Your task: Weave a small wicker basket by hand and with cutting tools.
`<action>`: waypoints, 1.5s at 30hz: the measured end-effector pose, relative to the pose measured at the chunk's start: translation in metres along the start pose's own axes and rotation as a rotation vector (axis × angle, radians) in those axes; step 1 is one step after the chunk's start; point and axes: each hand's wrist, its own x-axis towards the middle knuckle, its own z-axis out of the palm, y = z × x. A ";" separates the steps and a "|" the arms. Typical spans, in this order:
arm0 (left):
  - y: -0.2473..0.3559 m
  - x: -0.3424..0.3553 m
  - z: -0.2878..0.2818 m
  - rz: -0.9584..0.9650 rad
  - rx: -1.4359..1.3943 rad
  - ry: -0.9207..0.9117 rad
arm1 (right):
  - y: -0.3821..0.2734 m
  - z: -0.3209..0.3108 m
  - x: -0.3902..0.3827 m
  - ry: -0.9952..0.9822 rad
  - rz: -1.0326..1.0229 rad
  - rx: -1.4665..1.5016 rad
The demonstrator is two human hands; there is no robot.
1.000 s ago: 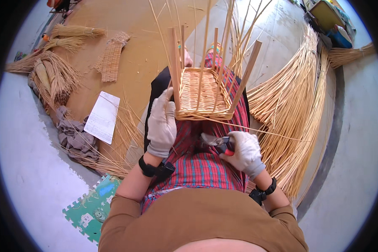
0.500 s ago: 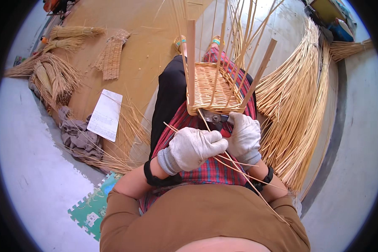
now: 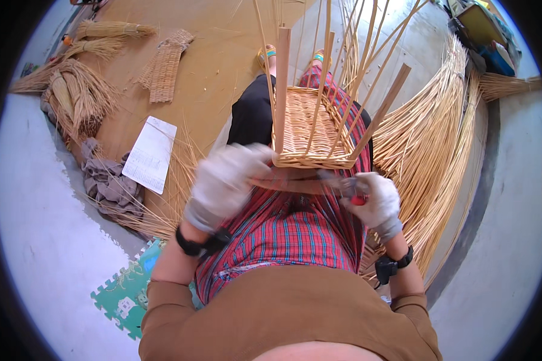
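Observation:
A part-woven wicker basket (image 3: 314,160) rests between my knees, its base tilted toward me. Thin upright canes (image 3: 320,96) and flat wooden slats (image 3: 282,90) rise from its edge. My right hand (image 3: 378,201), gloved in white, is closed around hand pruners (image 3: 358,198) with red on the handle, just below the basket's near right corner. By the near left corner is my left hand (image 3: 229,180), also gloved and smeared by motion. Its fingers are too blurred to read, as is anything in them. A red plaid cloth (image 3: 301,234) covers my lap.
Long cane bundles (image 3: 415,132) lie along the right. Shorter bundles (image 3: 81,99), a woven panel (image 3: 164,72), a white sheet (image 3: 150,153) and a grey cloth (image 3: 108,180) lie on the left. A green foam mat (image 3: 117,301) sits at the lower left.
My left hand has moved left and up, away from the right. My right hand has shifted right and down with the pruners. The loose canes that crossed my lap no longer show there.

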 end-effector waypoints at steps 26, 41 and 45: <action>0.076 0.064 0.139 -0.785 -0.961 -0.273 | 0.309 0.292 -0.210 -0.595 0.930 0.366; 0.054 0.005 0.018 -0.963 -0.907 0.129 | 0.164 0.041 0.021 0.491 0.433 0.910; 0.036 -0.053 -0.024 -0.983 -1.123 0.071 | 0.089 0.020 0.087 0.571 0.201 1.022</action>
